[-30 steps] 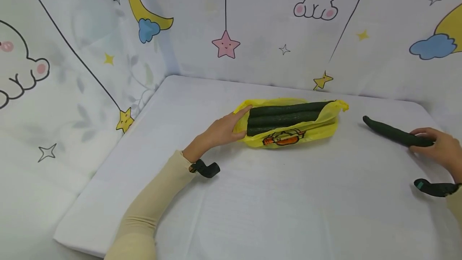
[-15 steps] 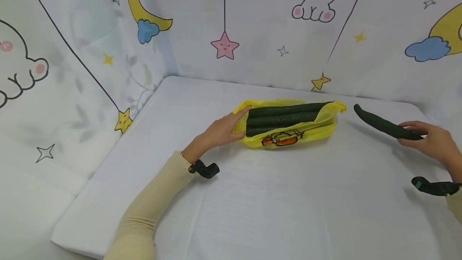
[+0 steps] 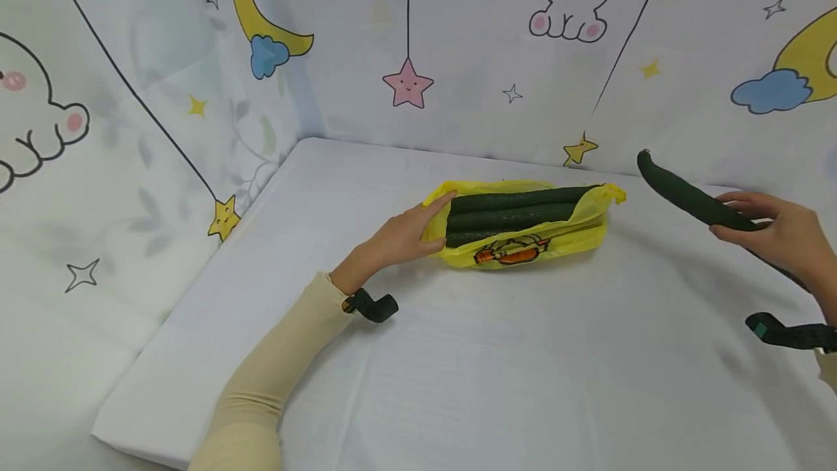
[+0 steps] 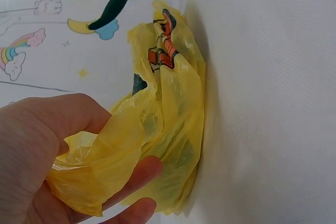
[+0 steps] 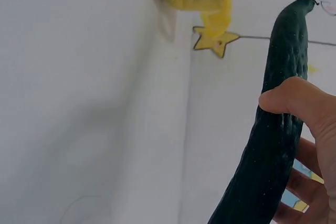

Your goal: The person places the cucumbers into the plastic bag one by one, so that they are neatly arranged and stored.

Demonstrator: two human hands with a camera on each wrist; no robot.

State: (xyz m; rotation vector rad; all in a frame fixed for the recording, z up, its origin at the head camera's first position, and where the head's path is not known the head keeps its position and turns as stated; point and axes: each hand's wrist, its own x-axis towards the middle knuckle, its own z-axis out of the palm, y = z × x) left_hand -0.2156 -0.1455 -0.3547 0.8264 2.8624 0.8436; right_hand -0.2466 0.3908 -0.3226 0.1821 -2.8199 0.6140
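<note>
My right hand [image 3: 785,231] grips a long dark green cucumber [image 3: 686,196] above the table at the right, its curved tip pointing up and to the left. In the right wrist view the thumb lies across the held cucumber [image 5: 281,51], with fingers behind it. At the middle back of the table lies a yellow plastic bag [image 3: 575,240] printed with an orange picture. Cucumbers [image 3: 510,219] lie side by side inside it, showing through its open top. My left hand [image 3: 402,238] holds the bag's left end, thin yellow plastic [image 4: 113,156] between thumb and fingers in the left wrist view.
A white-covered table [image 3: 497,369] stretches below both hands. Behind it hangs a white cloth backdrop [image 3: 471,27] printed with stars, moons and rabbits. Each wrist carries a black camera mount, such as the left one [image 3: 374,307].
My right hand has lifted the cucumber up off the table and a little to the left, tilting its tip upward. My left hand and the bag stay in place.
</note>
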